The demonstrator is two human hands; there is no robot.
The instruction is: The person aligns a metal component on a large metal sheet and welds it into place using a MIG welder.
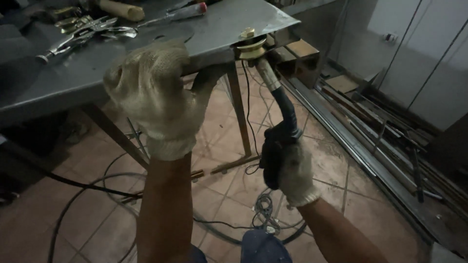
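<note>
My left hand [153,92], in a knitted work glove, grips the front edge of a grey steel table [229,29]. My right hand [292,175], also gloved, is closed around the dark handle of a welding torch [280,124]. The torch's curved neck rises to a brass-coloured round fitting [252,50] at the table's edge, and its nozzle tip touches or nearly touches that fitting. A rusty square steel tube [297,53] lies just behind the fitting.
Locking pliers [80,36], a wooden handle [122,9] and a red-tipped tool [180,12] lie on the tabletop. Cables [97,195] loop over the tiled floor under the table. Long steel bars and profiles [380,141] are piled along the right by a white wall.
</note>
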